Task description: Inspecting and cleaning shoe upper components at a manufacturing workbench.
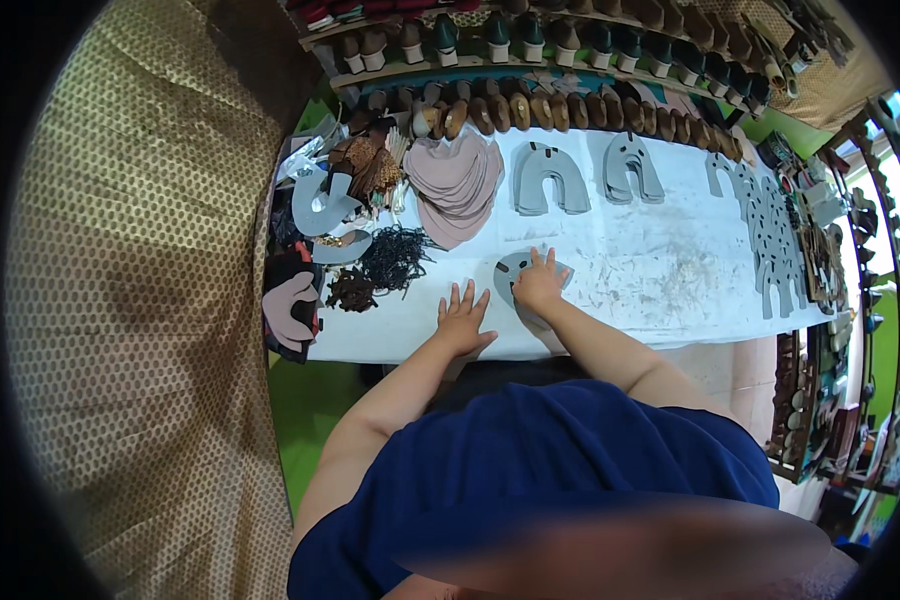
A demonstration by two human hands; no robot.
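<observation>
Taking the grey piece (513,268) under our right hand (538,284) as the landmark, we see a shelf (520,68) well beyond it, carrying a row of shoe forms (496,32), many of them dark green. Brown wooden forms (540,112) line up below that shelf, along the far edge of the table (660,240). Far to the left of the grey piece, some crumpled clear plastic (310,150) lies among the clutter; we cannot tell whether it holds anything.

Our right hand rests palm down on the grey piece, its fingers spread and reaching over it, closed around nothing. Our left hand (460,322) lies flat on the table to the left of the grey piece and a little nearer to us, fingers fanned wide, holding nothing.

The grey piece has dark slots in it and lies flat near our edge of the table. Beyond it and to the left, pink pieces (455,185) overlap in a loose stack. Directly beyond it stands one pile of grey arches (550,160), with a second pile (628,158) farther right. Nearer on its left, we see a tangle of black strings (395,258).
</observation>
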